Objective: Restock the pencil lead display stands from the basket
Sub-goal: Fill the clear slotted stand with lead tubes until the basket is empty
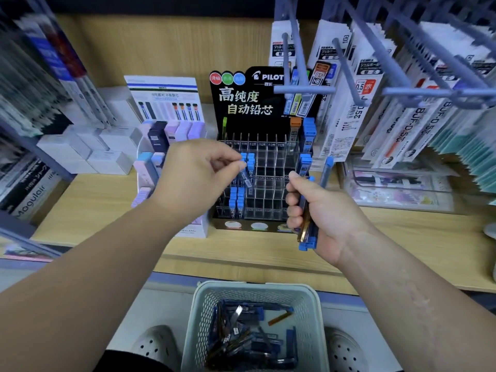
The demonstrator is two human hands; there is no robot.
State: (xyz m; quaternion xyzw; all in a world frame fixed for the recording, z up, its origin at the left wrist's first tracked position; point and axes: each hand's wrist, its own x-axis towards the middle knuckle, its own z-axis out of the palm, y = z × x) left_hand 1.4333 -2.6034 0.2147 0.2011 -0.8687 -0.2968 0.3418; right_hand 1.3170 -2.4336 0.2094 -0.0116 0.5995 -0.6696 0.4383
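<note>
A black Pilot lead display stand (pixel 264 167) with clear tiered slots stands on the wooden shelf. Blue-capped lead cases fill a few of its left slots and its right column. My left hand (pixel 198 175) pinches one blue-capped lead case (pixel 245 175) at the left slots of the stand's middle tier. My right hand (pixel 316 210) grips a bundle of lead cases (pixel 308 226), blue ones and an amber one, in front of the stand's right side. One blue case (pixel 327 170) sticks up from that bundle. A pale basket (pixel 308 312) below holds several more lead cases.
A white stand of pastel lead boxes (pixel 161 146) sits left of the Pilot stand. Grey hooks with hanging refill packs (pixel 375 84) jut out at upper right. White boxes (pixel 88 149) stand at left. The shelf's front edge (pixel 241 267) runs above the basket; shoes flank it.
</note>
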